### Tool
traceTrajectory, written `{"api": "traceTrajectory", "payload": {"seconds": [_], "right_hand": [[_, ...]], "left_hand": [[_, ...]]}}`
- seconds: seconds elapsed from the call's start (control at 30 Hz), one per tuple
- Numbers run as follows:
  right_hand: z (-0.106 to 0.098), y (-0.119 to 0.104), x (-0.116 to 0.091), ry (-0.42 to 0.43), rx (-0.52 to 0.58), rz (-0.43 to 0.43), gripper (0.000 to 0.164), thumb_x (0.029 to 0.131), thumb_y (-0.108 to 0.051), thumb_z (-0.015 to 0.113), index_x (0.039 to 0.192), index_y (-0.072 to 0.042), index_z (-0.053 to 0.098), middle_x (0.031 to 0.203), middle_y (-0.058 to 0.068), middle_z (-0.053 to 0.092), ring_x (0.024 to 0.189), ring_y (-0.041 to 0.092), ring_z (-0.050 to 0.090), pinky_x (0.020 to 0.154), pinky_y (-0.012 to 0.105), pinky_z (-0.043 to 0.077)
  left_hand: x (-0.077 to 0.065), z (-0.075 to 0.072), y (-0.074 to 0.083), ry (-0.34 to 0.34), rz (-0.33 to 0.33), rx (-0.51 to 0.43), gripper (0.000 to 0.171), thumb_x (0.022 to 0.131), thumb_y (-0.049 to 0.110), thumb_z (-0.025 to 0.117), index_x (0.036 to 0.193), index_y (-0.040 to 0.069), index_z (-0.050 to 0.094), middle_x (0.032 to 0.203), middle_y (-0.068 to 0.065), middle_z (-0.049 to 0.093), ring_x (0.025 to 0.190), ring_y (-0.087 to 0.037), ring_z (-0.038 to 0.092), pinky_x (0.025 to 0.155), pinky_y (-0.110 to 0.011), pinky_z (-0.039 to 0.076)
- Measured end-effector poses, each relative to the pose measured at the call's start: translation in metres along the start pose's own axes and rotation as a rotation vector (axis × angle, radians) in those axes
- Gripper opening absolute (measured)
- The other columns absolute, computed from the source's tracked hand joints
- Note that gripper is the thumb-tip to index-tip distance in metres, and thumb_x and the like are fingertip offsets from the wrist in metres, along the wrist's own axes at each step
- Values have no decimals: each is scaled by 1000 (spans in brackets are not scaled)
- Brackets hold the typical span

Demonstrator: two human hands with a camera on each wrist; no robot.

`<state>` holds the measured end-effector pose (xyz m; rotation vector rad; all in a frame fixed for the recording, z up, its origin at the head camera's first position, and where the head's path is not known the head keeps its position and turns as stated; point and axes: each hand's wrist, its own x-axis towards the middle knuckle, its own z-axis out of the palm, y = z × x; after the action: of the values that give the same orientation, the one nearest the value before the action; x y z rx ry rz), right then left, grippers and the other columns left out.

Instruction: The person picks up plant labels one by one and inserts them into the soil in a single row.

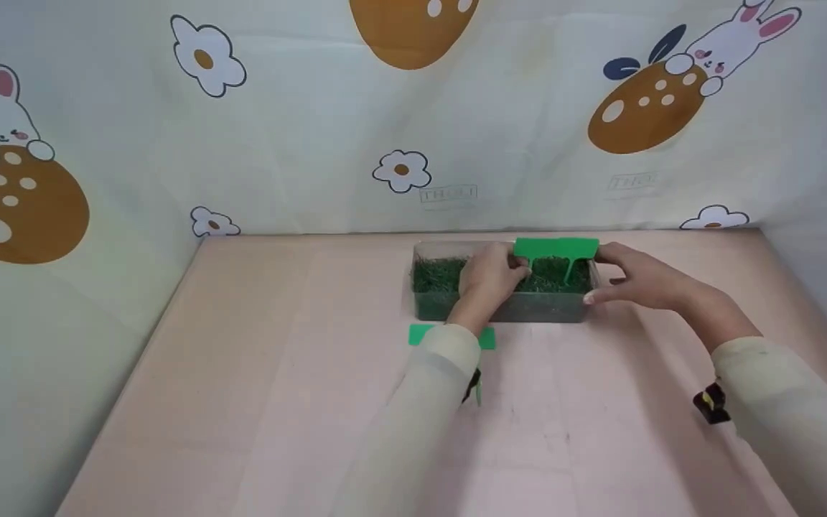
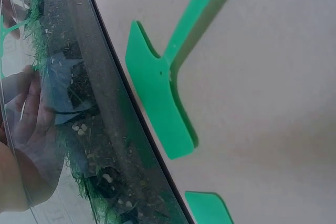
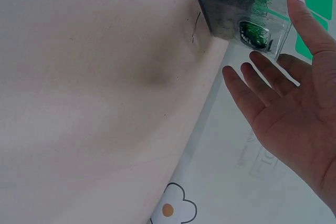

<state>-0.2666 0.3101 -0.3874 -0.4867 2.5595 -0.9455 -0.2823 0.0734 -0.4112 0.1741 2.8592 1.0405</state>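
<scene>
Two green T-shaped plant labels stand side by side in the grass of a clear plastic box. My left hand reaches over the box's front wall. Its thumb and fingers pinch the left label's stem, low by the grass; the left wrist view shows these fingers through the clear wall. At the right end is my right hand, its thumb near the front corner and its fingers behind the right label's edge. The right wrist view shows that hand with fingers spread and palm bare.
More green labels lie on the table in front of the box, partly under the left sleeve: one whole label and part of another label show. Behind the pale table hangs a patterned cloth.
</scene>
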Motion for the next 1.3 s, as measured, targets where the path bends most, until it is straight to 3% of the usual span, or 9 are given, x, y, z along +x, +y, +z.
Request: {"api": "traceTrajectory", "payload": {"seconds": [0.83,1.3], "right_hand": [[-1,-1,0,2,-6,-6,83,88,-32,78,152,-3,33,158,24,29,147,47,26,111,65,34],[-1,-1,-1,1,1,-10,83,88,-32,77,152,-2,34,158,25,29,147,48,26,111,65,35]], "left_hand": [[3,0,1,1,-47,37,12,95,32,69,86,24,67,77,9,65,59,-7,52,54,-24,41],[1,-1,0,24,-8,14,16,96,27,67,82,21,67,74,7,66,58,-6,51,53,-22,39]]}}
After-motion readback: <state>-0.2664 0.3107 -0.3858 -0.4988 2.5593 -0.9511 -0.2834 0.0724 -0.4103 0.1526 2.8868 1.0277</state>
